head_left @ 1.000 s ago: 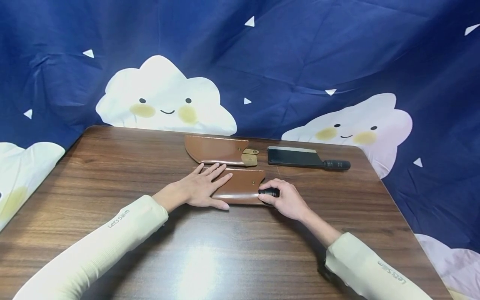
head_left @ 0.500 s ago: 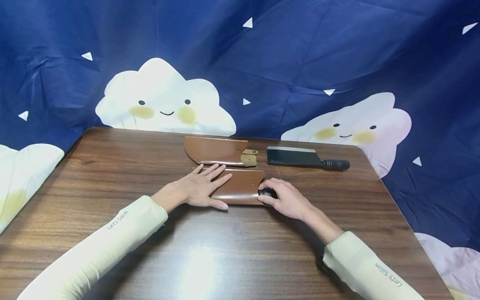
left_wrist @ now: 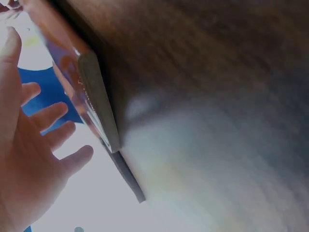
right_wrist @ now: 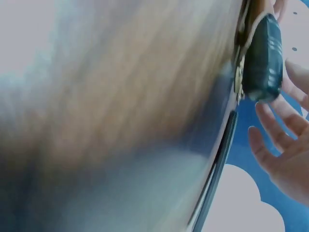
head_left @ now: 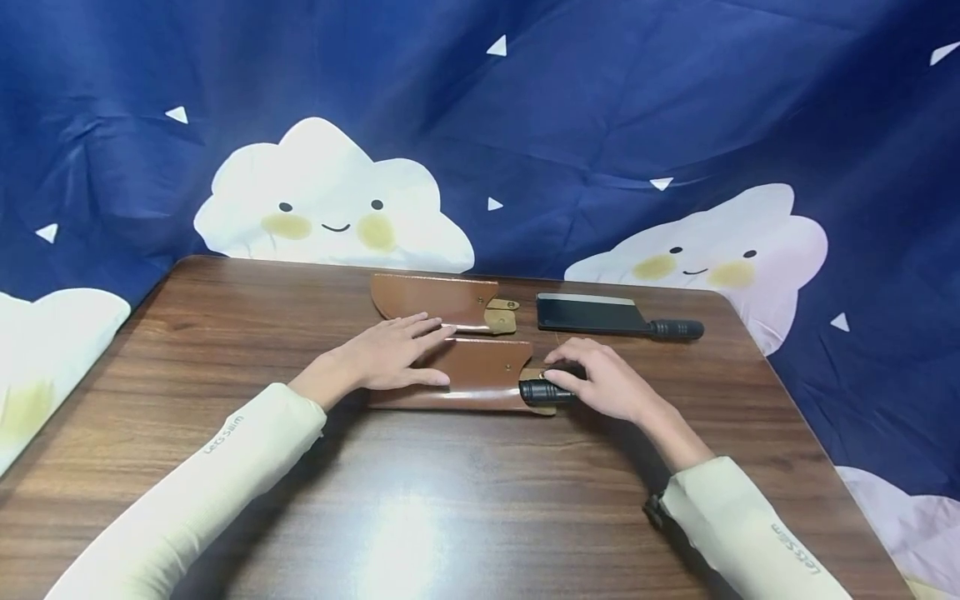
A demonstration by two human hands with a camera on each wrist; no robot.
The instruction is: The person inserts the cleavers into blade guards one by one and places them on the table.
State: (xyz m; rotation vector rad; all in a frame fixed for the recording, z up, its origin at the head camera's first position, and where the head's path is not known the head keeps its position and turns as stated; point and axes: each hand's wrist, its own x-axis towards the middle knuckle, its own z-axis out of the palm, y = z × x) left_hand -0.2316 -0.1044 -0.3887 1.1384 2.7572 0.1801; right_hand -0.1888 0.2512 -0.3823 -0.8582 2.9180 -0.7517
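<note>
The nearer brown leather knife sheath [head_left: 480, 371] lies on the table, with a knife's black ribbed handle [head_left: 542, 392] sticking out of its right end; the blade is hidden inside. My left hand [head_left: 390, 354] hovers over the sheath's left part with fingers spread, and in the left wrist view a gap shows between the fingers and the leather. My right hand [head_left: 607, 379] is at the handle's end. In the right wrist view its fingers [right_wrist: 273, 130] are loosely spread beside the handle's tip, not wrapped round it. A tan strap shows under the handle.
Behind lies a second brown sheath [head_left: 427, 300] with its tan snap straps [head_left: 501, 321] unfastened. To its right is a black-bladed cleaver [head_left: 588, 313], handle pointing right. A blue cloud-patterned curtain [head_left: 525, 125] hangs behind the wooden table [head_left: 300, 517].
My left hand has lifted off the near sheath and moved slightly left. My right hand has let go of the handle and drawn back right, uncovering more of the handle and the tan strap.
</note>
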